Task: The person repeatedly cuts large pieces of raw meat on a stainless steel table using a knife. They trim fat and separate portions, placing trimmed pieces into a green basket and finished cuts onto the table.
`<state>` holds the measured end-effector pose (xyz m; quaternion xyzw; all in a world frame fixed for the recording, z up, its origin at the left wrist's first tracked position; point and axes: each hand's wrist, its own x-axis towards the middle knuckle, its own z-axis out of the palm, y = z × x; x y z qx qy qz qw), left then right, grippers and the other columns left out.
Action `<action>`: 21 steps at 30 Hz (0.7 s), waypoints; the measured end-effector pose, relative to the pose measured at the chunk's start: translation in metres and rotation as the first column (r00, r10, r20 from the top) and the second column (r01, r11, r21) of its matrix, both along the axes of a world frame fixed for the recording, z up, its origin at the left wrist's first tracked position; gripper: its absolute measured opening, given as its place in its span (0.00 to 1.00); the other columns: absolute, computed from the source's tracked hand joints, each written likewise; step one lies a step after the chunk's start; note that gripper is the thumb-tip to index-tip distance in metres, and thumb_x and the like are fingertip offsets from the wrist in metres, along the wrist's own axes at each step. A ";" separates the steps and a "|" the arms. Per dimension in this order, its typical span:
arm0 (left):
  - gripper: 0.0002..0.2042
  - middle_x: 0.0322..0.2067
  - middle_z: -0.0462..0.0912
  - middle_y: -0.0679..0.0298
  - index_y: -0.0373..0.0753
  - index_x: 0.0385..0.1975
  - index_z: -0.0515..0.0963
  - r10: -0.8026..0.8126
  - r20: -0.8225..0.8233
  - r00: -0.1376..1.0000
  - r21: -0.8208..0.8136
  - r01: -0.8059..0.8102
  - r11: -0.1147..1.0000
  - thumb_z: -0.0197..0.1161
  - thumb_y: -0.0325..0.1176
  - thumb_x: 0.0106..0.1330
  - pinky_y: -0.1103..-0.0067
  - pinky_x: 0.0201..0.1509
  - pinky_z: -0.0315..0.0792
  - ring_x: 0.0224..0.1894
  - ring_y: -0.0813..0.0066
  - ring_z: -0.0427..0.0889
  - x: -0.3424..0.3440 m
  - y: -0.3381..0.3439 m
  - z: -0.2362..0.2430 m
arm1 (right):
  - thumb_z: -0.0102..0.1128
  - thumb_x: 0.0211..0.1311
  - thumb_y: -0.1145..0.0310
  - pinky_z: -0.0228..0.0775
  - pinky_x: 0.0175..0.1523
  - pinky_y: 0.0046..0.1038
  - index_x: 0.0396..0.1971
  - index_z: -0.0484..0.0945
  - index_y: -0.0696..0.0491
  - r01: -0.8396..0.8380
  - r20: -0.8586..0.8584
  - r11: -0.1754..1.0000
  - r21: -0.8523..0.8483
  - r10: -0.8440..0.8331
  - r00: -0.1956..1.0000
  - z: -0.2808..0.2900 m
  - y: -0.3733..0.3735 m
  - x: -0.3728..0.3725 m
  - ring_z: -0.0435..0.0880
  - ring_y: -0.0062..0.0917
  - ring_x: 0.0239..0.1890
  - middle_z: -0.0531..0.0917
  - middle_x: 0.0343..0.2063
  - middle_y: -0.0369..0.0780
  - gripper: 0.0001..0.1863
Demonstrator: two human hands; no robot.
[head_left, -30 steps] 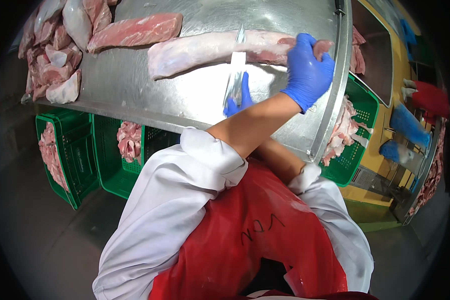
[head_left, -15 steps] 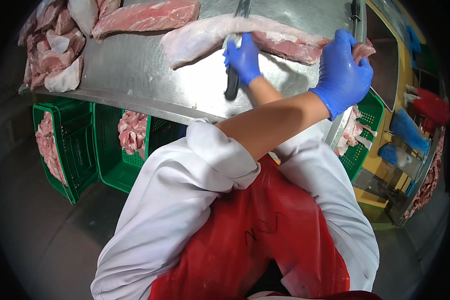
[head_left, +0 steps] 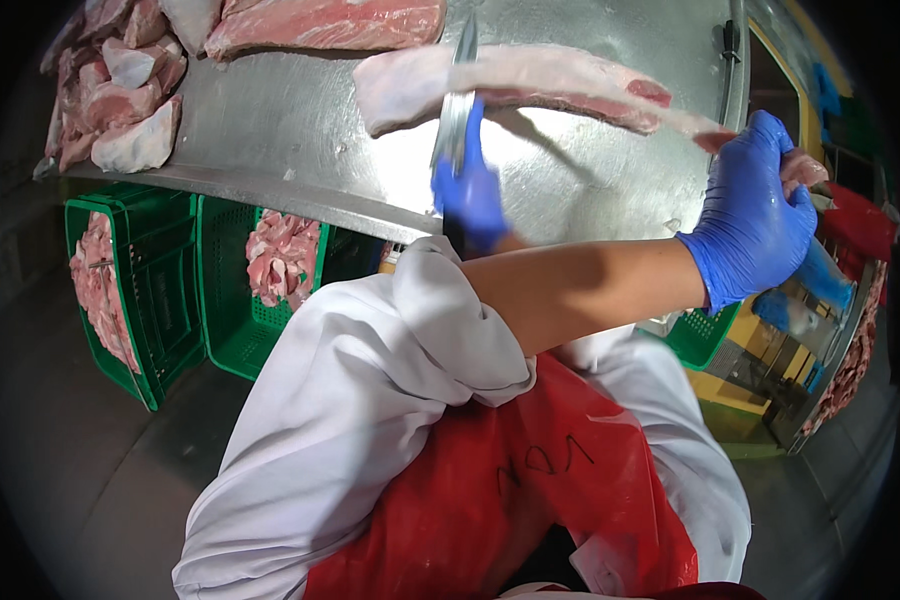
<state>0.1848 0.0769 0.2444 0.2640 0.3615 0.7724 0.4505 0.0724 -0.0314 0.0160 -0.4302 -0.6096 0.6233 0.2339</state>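
My left hand (head_left: 755,215), in a blue glove, reaches across to the right, closed on the end of a pale strip (head_left: 690,122) stretched from a long piece of meat (head_left: 395,95) on the steel table. My right hand (head_left: 470,195), also gloved blue, is crossed beneath my left forearm and grips a knife (head_left: 458,120). The long blade points away from me at the strip, near the meat's left part; exactly how it meets the meat I cannot tell. Part of the knife's handle is hidden by my hand and sleeve.
Another long meat piece (head_left: 320,25) and a pile of cuts (head_left: 110,105) lie at the table's (head_left: 230,160) left. Green crates (head_left: 150,290) with meat stand below the near edge. A black-handled tool (head_left: 730,55) lies by the right edge; coloured gloves or cloths (head_left: 855,215) are beyond.
My left hand has moved right and toward me, stretching the strip out from the meat. My right hand moved up with the knife, then back toward me.
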 end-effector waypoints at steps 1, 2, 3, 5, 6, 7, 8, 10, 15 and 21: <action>0.12 0.32 0.79 0.56 0.32 0.36 0.62 -0.027 0.011 1.000 0.000 0.027 1.000 0.55 0.13 0.57 0.80 0.46 0.77 0.40 0.71 0.84 -0.004 -0.003 -0.001 | 0.51 0.67 0.64 0.79 0.30 0.34 0.75 0.40 0.54 -0.033 0.027 0.999 -0.042 0.034 0.999 0.014 0.036 -0.017 0.85 0.33 0.25 0.83 0.26 0.47 0.42; 0.13 0.32 0.76 0.57 0.32 0.37 0.62 -0.082 0.029 0.996 0.012 0.082 0.997 0.54 0.12 0.57 0.80 0.47 0.76 0.41 0.72 0.82 -0.003 -0.007 0.003 | 0.51 0.66 0.65 0.79 0.30 0.34 0.75 0.39 0.54 -0.023 0.055 0.999 -0.046 0.026 0.998 0.014 0.048 -0.026 0.85 0.33 0.24 0.83 0.25 0.47 0.42; 0.14 0.32 0.74 0.59 0.33 0.37 0.61 -0.129 0.042 0.991 0.024 0.128 0.991 0.53 0.10 0.57 0.81 0.48 0.74 0.41 0.73 0.81 -0.003 -0.011 0.004 | 0.51 0.66 0.65 0.79 0.29 0.34 0.75 0.39 0.54 -0.020 0.078 0.999 -0.051 0.024 0.997 0.011 0.059 -0.036 0.84 0.34 0.24 0.83 0.25 0.47 0.43; 0.12 0.32 0.76 0.57 0.33 0.37 0.62 -0.132 0.073 0.989 0.040 0.129 0.991 0.54 0.12 0.57 0.80 0.47 0.75 0.42 0.73 0.82 -0.009 -0.012 0.008 | 0.51 0.66 0.66 0.79 0.30 0.35 0.75 0.36 0.53 -0.038 0.072 0.994 -0.100 0.045 0.996 0.013 0.024 -0.038 0.84 0.35 0.24 0.83 0.24 0.46 0.44; 0.12 0.32 0.76 0.58 0.33 0.37 0.62 -0.135 0.092 0.986 0.060 0.130 0.990 0.54 0.13 0.58 0.80 0.47 0.75 0.41 0.73 0.82 -0.017 -0.022 0.016 | 0.50 0.66 0.65 0.79 0.32 0.36 0.76 0.34 0.50 -0.038 0.037 0.998 -0.040 0.039 0.999 0.013 -0.022 -0.029 0.85 0.35 0.25 0.84 0.26 0.46 0.45; 0.11 0.32 0.76 0.58 0.33 0.36 0.62 -0.130 0.103 0.986 0.057 0.124 0.991 0.53 0.13 0.58 0.80 0.47 0.75 0.41 0.73 0.82 -0.019 -0.022 0.014 | 0.50 0.66 0.63 0.78 0.32 0.36 0.76 0.34 0.49 -0.016 0.020 1.000 0.010 0.016 1.000 0.003 -0.029 -0.033 0.85 0.34 0.25 0.84 0.25 0.46 0.45; 0.11 0.32 0.76 0.58 0.33 0.36 0.62 -0.140 0.113 0.984 0.060 0.134 0.989 0.53 0.14 0.58 0.80 0.47 0.75 0.41 0.73 0.81 -0.019 -0.027 0.017 | 0.50 0.66 0.62 0.78 0.32 0.36 0.76 0.34 0.48 0.027 0.009 0.997 0.066 -0.028 1.000 -0.004 -0.036 -0.038 0.85 0.33 0.25 0.83 0.25 0.45 0.45; 0.10 0.32 0.76 0.58 0.34 0.35 0.62 -0.135 0.115 0.984 0.068 0.128 0.989 0.53 0.15 0.59 0.80 0.46 0.74 0.41 0.73 0.81 -0.031 -0.042 0.022 | 0.51 0.67 0.64 0.78 0.29 0.34 0.74 0.41 0.52 -0.006 0.036 0.997 -0.079 0.009 0.999 0.014 0.004 -0.064 0.84 0.32 0.23 0.83 0.23 0.46 0.40; 0.07 0.31 0.76 0.59 0.35 0.33 0.62 -0.160 0.134 0.978 0.105 0.146 0.984 0.52 0.17 0.60 0.79 0.45 0.73 0.40 0.74 0.80 -0.031 -0.055 0.038 | 0.51 0.68 0.61 0.78 0.34 0.43 0.71 0.47 0.57 0.045 0.063 0.997 0.059 -0.048 0.997 -0.001 -0.047 -0.081 0.85 0.43 0.26 0.83 0.26 0.55 0.37; 0.04 0.30 0.76 0.60 0.36 0.31 0.63 -0.158 0.139 0.978 0.150 0.137 0.979 0.50 0.20 0.62 0.79 0.43 0.72 0.38 0.74 0.79 -0.043 -0.071 0.049 | 0.52 0.70 0.66 0.75 0.24 0.31 0.63 0.56 0.54 0.102 0.039 0.982 -0.158 -0.097 0.994 0.006 0.007 -0.126 0.79 0.24 0.20 0.79 0.25 0.39 0.26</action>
